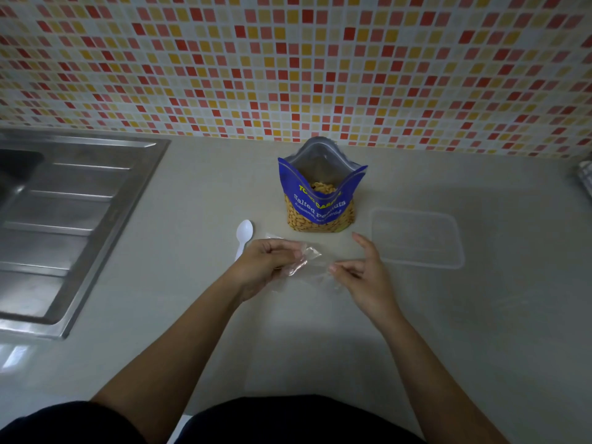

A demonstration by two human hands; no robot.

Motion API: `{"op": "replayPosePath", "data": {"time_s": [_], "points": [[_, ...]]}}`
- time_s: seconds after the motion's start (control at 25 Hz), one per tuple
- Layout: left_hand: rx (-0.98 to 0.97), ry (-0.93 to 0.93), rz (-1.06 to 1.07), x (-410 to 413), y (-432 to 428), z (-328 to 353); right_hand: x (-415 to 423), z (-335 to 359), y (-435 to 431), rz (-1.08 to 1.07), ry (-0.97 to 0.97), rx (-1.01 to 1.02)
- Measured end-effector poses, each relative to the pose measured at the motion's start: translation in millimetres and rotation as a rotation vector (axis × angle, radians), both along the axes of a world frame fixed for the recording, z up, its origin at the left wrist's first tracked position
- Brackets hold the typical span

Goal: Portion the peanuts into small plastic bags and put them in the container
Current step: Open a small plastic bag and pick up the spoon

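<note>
**Presently: a small clear bag held between two hands**

Left hand fingers are curled around a small plastic bag; its other end is pinched by the right hand. Behind stands the opened peanut pouch, flanked by a white spoon and clear container on the countertop.

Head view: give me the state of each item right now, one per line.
Peanut bag: upright, top open, peanuts inside.
Small plastic bag: empty, held between both hands.
Left hand: gripping the bag.
Right hand: pinching the bag's other end.
Spoon: lying on counter, unused.
Container: on counter, empty.
</note>
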State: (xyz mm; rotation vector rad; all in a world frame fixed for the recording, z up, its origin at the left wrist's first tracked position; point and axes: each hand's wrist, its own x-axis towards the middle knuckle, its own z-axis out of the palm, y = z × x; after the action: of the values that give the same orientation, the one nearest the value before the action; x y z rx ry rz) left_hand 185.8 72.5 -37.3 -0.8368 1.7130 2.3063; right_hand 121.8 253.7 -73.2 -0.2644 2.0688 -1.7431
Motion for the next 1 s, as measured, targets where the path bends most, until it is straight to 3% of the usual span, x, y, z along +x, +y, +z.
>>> {"op": "replayPosePath", "data": {"time_s": [0.16,0.36,0.52,0.6,0.64,0.76,0.88,1.0], "points": [[0.053,-0.014,0.035,-7,10,5,-3,12,5,-0.088,-0.146,-0.224],[0.271,0.041,0.114,-6,14,1,-4,7,6,-0.145,-0.221,-0.252],[0.498,0.017,0.109,-3,12,3,-8,11,4,-0.130,-0.376,-0.424],[0.504,0.014,0.118,-2,9,5,-10,11,5,-0.082,-0.411,-0.447],[0.425,0.006,0.102,-3,7,6,-11,11,7,-0.072,-0.390,-0.413],[-0.063,-0.022,0.042,-6,3,-1,-15,9,11,-0.074,-0.224,-0.171],[-0.301,0.037,0.076,-7,3,2,-14,9,8,-0.075,-0.107,-0.077],[-0.540,0.083,0.065,-8,-2,10,-11,10,8,-0.153,0.300,0.060]]}}
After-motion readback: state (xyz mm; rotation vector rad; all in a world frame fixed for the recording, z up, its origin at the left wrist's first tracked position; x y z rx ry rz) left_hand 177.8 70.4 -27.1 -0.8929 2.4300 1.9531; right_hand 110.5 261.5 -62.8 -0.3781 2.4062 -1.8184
